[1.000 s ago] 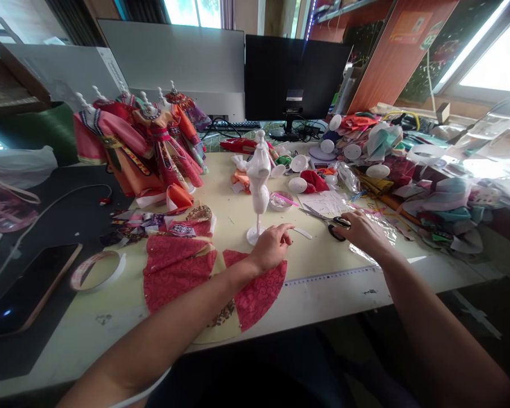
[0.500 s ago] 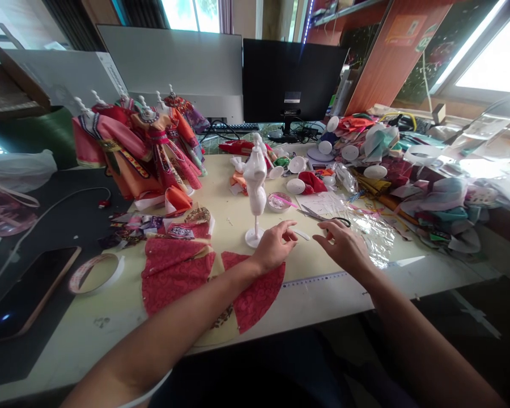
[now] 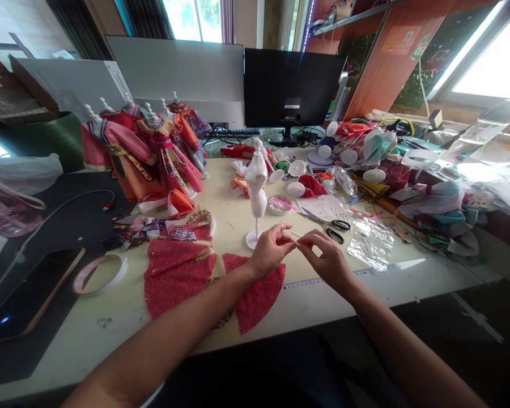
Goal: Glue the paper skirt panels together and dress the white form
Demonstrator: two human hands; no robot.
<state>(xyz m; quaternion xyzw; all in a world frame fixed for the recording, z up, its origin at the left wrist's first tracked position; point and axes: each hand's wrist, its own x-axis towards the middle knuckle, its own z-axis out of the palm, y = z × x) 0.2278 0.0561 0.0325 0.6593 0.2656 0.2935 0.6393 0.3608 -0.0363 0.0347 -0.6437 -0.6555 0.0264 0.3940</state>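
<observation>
Right hand (image 3: 328, 259) shifted from scissors (image 3: 324, 221) to left hand (image 3: 271, 249), both pinched, contents unclear, white mannequin (image 3: 257, 180) just beyond

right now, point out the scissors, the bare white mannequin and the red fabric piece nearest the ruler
Scissors (image 3: 325, 221), head view, where blades meet handles.
White mannequin (image 3: 257, 184), head view, the torso.
Red fabric piece (image 3: 260, 296), head view, its uncovered middle.

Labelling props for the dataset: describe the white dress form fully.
The dress form is a small, white, slightly glossy torso, plastic by its look, with a shaped bust and waist, no visible arms and a knob on top. No garment is on it. A thin rod joins it to a round base. It stands upright on the cream table, just beyond the left hand, which partly hides the base; whether they touch is unclear.
</observation>
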